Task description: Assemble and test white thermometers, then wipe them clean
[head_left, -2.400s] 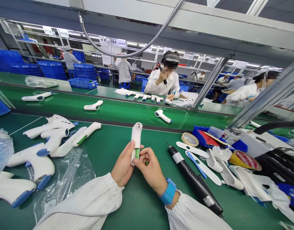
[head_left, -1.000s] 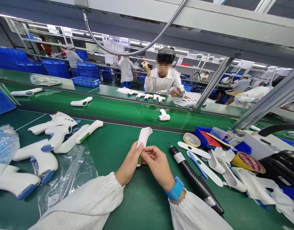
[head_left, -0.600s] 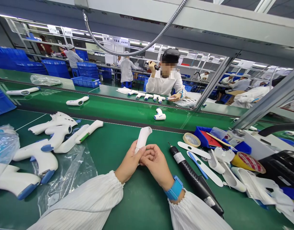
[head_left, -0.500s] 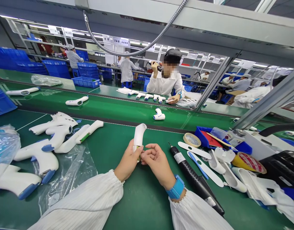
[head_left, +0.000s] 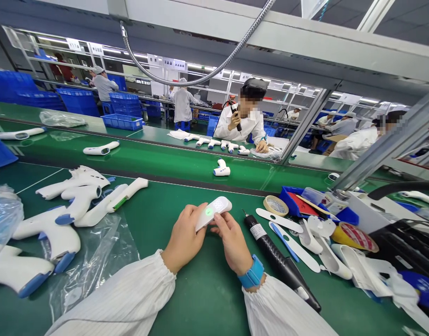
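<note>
A white thermometer body [head_left: 214, 210] lies tilted between both hands above the green bench [head_left: 158, 214], with a small green light glowing on its upper face. My left hand [head_left: 183, 238] is wrapped round its lower end from the left. My right hand [head_left: 233, 240], with a blue wrist strap, has its fingers closed on the body from below and the right.
Several white and blue thermometer shells [head_left: 71, 196] lie on plastic bags at the left. A black electric screwdriver [head_left: 277, 259] lies right of my hands, beside white covers [head_left: 294, 238], tape rolls [head_left: 275, 204] and a blue tray [head_left: 294, 198]. Beyond runs a conveyor [head_left: 165, 161], where other people work.
The thermometer body was upright with its open back showing a green board. It has been turned over and tipped down to the right, and a green light now shows on its face.
</note>
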The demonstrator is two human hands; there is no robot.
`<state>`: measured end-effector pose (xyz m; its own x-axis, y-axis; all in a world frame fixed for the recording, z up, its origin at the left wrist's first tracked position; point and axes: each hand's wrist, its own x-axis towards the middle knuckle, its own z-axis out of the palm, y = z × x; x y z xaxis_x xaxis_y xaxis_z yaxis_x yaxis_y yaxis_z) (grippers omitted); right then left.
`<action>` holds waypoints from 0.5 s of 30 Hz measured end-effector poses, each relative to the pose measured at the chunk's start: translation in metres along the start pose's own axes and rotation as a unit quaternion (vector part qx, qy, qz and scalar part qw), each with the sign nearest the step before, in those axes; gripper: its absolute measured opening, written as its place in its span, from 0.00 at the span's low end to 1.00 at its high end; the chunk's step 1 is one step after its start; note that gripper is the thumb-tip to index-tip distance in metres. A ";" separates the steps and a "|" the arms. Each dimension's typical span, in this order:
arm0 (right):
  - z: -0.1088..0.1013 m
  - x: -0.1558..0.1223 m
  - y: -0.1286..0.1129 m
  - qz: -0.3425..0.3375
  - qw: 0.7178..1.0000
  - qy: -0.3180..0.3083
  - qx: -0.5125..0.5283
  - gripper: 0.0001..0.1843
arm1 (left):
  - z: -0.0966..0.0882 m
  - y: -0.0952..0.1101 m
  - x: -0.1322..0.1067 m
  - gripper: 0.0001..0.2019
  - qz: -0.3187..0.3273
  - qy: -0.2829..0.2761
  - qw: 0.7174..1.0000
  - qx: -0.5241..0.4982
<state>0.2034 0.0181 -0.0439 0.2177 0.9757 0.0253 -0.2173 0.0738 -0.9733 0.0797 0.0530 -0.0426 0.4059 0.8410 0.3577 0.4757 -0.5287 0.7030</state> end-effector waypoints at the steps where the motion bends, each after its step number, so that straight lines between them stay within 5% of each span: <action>1: -0.001 0.001 0.000 -0.002 1.000 0.005 -0.001 0.17 | 0.000 0.001 0.000 0.23 -0.002 -0.004 1.000 -0.020; 5: -0.001 0.003 0.001 0.004 1.000 0.010 0.020 0.18 | 0.000 0.003 0.002 0.23 -0.071 -0.026 0.980 -0.184; 9: 0.000 0.003 0.000 0.024 0.998 -0.016 0.047 0.18 | 0.004 0.001 0.005 0.22 -0.174 -0.073 0.912 -0.365; 15: 0.001 0.001 0.000 0.032 0.999 -0.009 0.038 0.20 | 0.002 0.002 0.007 0.19 -0.206 -0.055 0.872 -0.441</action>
<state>0.2030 0.0192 -0.0440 0.1847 0.9823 -0.0317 -0.3026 0.0262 -0.9527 0.0849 0.0578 -0.0400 0.4370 0.8972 -0.0641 -0.1658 0.1503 0.9746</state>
